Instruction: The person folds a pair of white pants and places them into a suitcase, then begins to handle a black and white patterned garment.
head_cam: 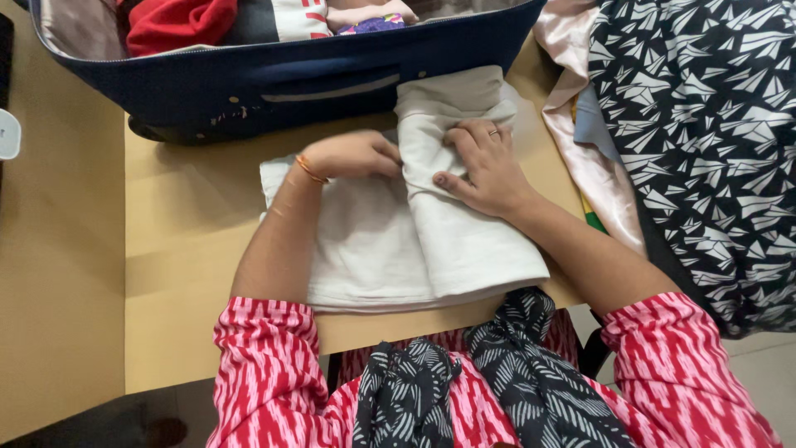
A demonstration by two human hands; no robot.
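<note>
1. A tan wooden table [182, 249] fills the view, seen from above; a strip of pale floor shows at 5 o'clock.
2. A dark blue suitcase [274, 83] lies open at 12 o'clock, its far part cut off by the top edge, so only a red garment [178, 21] and scraps of other clothes inside can be made out.
3. At 3 o'clock a black cloth with white paper-plane print [705, 141] runs out of view, covering most of a pale pink satin cloth [572, 124]; what lies beneath them is hidden.
4. A white object [7, 133] at 9 o'clock is cut off and cannot be identified.
5. The left hand [352, 155] is curled, knuckles up, its fingertips tucked under a fold of the white folded cloth [390, 249] and hidden; they seem to pinch the fabric, though the grip itself cannot be seen.
6. The right hand [485, 166] lies flat with fingers spread, pressing the raised fold down; a ring shows on one finger and the thumb points toward 9 o'clock.
7. The cloth lies at the table's centre, its upper end touching the suitcase's wall at 12 o'clock.
8. An orange bangle [311, 170] circles the left wrist; both forearms slant back toward 6 o'clock into red and white patterned sleeves [265, 348].
9. A black and white scarf [497, 365] hangs at 6 o'clock.
</note>
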